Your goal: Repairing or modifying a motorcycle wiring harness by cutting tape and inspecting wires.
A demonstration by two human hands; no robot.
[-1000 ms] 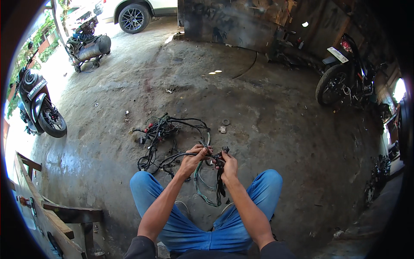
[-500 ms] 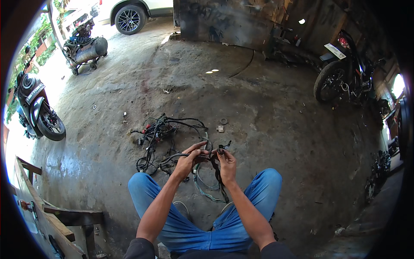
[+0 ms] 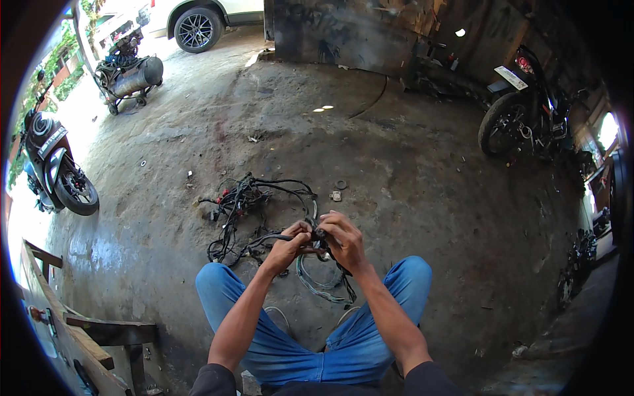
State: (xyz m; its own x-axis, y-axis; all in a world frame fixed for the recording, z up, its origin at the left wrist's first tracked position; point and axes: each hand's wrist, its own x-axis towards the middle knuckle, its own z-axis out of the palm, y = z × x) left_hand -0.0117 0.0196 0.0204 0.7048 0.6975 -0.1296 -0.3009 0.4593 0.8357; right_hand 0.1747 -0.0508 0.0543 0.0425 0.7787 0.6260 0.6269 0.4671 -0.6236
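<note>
My left hand (image 3: 288, 247) is closed on dark cables of a wiring harness (image 3: 243, 201), which lies tangled on the concrete floor between and beyond my knees. Beside it, my right hand (image 3: 345, 243) has its fingers curled over a dark part (image 3: 319, 232) of the bundle, perhaps a connector; its shape is partly hidden. A loop of pale green wires (image 3: 312, 282) hangs below both hands. Just past the bundle are a small pale square part (image 3: 335, 196) and a dark ring (image 3: 341, 185).
Motorbikes stand at left (image 3: 58, 168) and right (image 3: 512, 119). A wheeled compressor (image 3: 137, 76) is at back left, a white car (image 3: 241, 12) behind it. A wooden frame (image 3: 86, 333) is near my left leg, a dark metal wall (image 3: 337, 36) ahead, dark parts (image 3: 578, 261) along the right.
My right hand has moved up and its fingers now arch over the part they held, which had stuck up above them. The left hand has shifted slightly; the green loop has swung a little.
</note>
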